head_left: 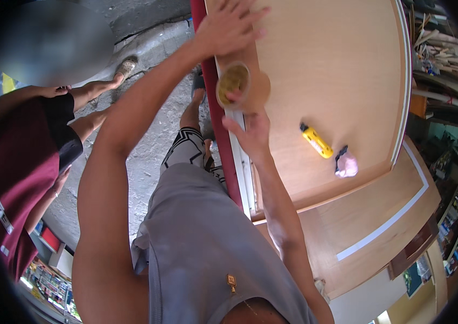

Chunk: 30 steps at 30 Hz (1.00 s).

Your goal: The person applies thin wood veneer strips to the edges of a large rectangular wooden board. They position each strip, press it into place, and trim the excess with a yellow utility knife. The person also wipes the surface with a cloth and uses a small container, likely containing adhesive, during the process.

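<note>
Head view: clear cup (233,86) in the right hand (254,134), left hand (230,28) spread at the board's edge

Closest to us is the wearer's grey top (202,216). Next out, the right hand grasps the cup low, thumb off to the side; we can't tell just how the fingers sit, as pinkish tips show either through it or inside it. Something yellowish-brown is in the cup, kind unclear. The cup is over the long near edge of the pale wooden board (321,65), mouth toward the camera. To do this well, we'd bring the thumb in round the wall, hold the cup level and favour the board side over the floor side, so a tilt doesn't spill.

Further up the same edge, the left hand is released: fingers splayed, nothing in it that we see. It's blurred, so contact with the board is unclear. We'd lay the palm flat and press lightly and evenly.

Across the board, well apart from the cup, lie a yellow bottle (317,141) and, just beside it, a pink-and-black bundle (346,164). We'd leave both out there, clear of the right forearm.

Farthest, we note a person in a maroon shirt (21,156) at left and wood offcuts (434,40) at upper right.
</note>
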{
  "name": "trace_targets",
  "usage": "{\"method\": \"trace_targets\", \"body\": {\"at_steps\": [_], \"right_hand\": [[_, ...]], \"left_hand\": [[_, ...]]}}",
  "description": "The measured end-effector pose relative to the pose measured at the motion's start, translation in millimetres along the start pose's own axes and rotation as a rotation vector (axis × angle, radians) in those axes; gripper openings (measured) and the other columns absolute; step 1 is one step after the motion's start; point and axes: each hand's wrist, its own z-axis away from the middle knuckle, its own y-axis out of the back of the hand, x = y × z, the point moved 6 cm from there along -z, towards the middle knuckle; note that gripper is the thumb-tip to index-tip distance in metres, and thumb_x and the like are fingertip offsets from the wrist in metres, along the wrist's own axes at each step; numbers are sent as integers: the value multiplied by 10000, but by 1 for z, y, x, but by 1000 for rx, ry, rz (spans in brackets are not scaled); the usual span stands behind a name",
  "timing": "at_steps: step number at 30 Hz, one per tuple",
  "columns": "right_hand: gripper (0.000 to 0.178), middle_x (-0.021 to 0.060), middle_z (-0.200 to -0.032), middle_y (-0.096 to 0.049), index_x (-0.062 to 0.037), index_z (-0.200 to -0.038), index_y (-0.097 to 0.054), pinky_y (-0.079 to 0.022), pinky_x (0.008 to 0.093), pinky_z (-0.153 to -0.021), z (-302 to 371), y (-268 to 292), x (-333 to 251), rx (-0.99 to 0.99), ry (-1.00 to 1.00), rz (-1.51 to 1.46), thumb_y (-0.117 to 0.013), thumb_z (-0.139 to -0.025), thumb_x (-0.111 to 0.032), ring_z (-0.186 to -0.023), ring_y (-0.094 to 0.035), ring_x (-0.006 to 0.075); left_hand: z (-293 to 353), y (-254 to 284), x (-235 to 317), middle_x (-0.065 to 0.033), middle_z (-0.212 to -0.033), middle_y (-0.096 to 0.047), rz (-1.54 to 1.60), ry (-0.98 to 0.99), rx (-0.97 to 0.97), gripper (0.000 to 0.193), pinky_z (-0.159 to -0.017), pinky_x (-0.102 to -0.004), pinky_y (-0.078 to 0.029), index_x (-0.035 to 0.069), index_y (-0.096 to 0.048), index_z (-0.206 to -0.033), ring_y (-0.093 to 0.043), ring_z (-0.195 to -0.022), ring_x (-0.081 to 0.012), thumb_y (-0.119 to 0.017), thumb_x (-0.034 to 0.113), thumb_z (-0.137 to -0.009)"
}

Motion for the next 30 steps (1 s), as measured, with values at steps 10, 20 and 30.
{"method": "trace_targets", "body": {"at_steps": [10, 20, 30], "right_hand": [[467, 99, -1059, -712, -29, -1128, -683, -468, 329, -903, 117, 52, -30, -180, -250, 246, -820, -788, -319, -971, -637, 153], [392, 74, -900, -720, -52, -1015, -729, -451, 360, -902, 201, 66, -26, -216, -303, 330, -848, -738, -302, -900, -667, 184], [432, 10, -922, -703, -71, -1014, -723, -301, 362, -987, 286, 84, -52, -130, -473, 405, -854, -714, -353, -963, -563, 159]], "left_hand": [[-9, -13, -8, -191, -1595, -209, -121, 76, -136, 692, -1200, -551, -94, 191, -331, -1522, -126, -1487, -386, -346, 606, -968], [-17, -19, -17, -179, -1604, -189, -198, 67, -103, 705, -1211, -522, -76, 217, -301, -1535, -104, -1495, -366, -356, 621, -959], [-19, -26, -17, -165, -1614, -163, -187, 83, -95, 693, -1215, -506, -87, 232, -292, -1538, -97, -1499, -354, -359, 611, -962]]}}
